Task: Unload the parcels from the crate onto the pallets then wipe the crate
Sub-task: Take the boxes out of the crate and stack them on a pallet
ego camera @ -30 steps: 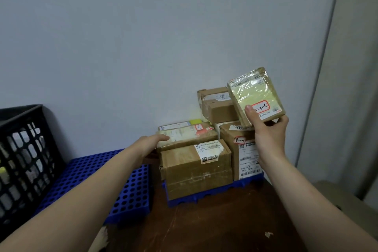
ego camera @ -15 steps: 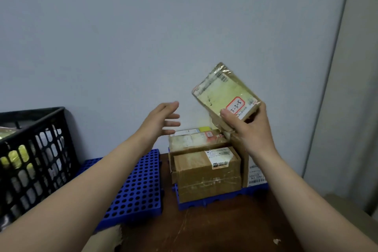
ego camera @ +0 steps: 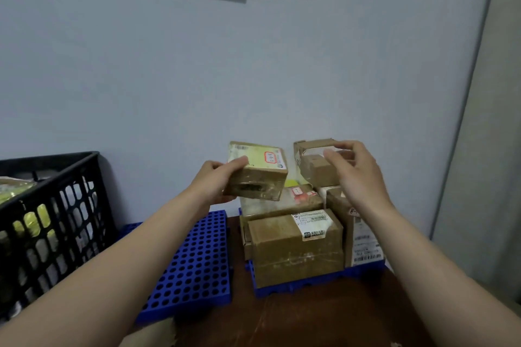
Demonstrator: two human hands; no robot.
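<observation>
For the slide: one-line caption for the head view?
Left hand holds a parcel by the stacked boxes; right hand hovers open.

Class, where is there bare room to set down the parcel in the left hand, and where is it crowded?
Bare: the left blue pallet, between the black crate and the stacked boxes; also the brown table in front. Crowded: the right pallet, covered with boxes up against the wall.

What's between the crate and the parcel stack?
Head view: a blue pallet lies between the crate and the parcel stack, nothing on its visible part; the left forearm crosses in front of it.
</observation>
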